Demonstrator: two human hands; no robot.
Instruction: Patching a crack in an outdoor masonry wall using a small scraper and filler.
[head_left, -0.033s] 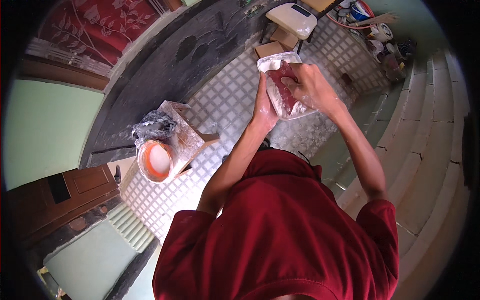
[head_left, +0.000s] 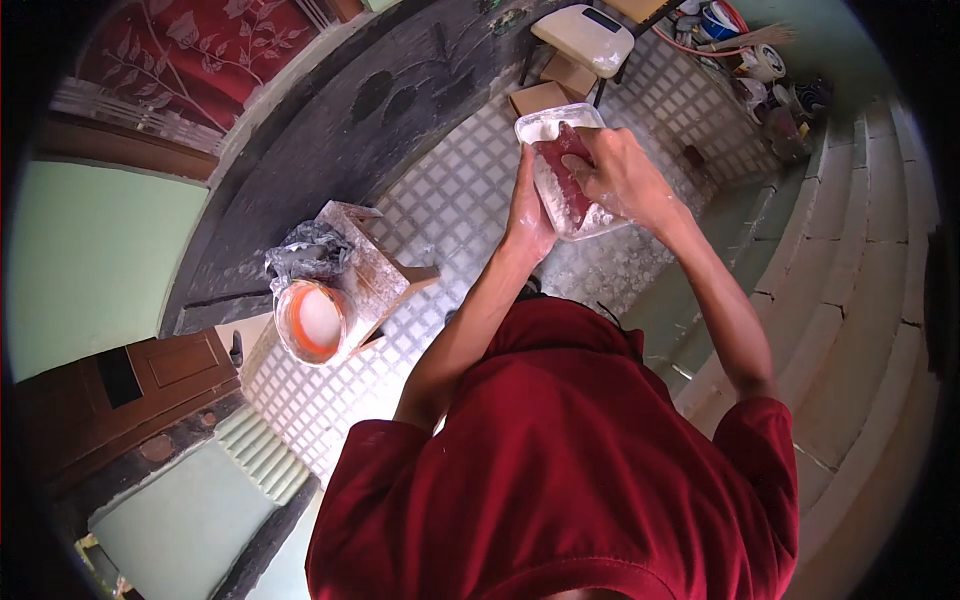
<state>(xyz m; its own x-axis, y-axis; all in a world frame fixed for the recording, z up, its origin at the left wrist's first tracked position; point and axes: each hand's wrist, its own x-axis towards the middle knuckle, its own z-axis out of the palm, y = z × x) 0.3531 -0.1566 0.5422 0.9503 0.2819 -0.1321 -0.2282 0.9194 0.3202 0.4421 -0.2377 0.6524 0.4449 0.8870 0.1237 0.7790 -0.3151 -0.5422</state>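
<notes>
My left hand (head_left: 526, 212) grips the left side of a white rectangular tray (head_left: 540, 115) with white powder or paste (head_left: 549, 130) in it. My right hand (head_left: 627, 178) holds a flat dark-red piece (head_left: 572, 200), perhaps a scraper, inside the tray, with the thumb over its face and the other fingers bent. The red piece is smeared with white, and both hands have white residue on them. The tray is held out in front of my body, above the tiled floor.
A powdery low wooden table (head_left: 380, 275) at left bears crumpled grey plastic (head_left: 305, 255) and an orange-rimmed bucket (head_left: 312, 322). A cream chair (head_left: 580, 35) and cardboard boxes (head_left: 540, 97) are beyond the tray. Stone steps (head_left: 840, 280) rise at right; assorted containers (head_left: 760, 65) crowd the far-right corner.
</notes>
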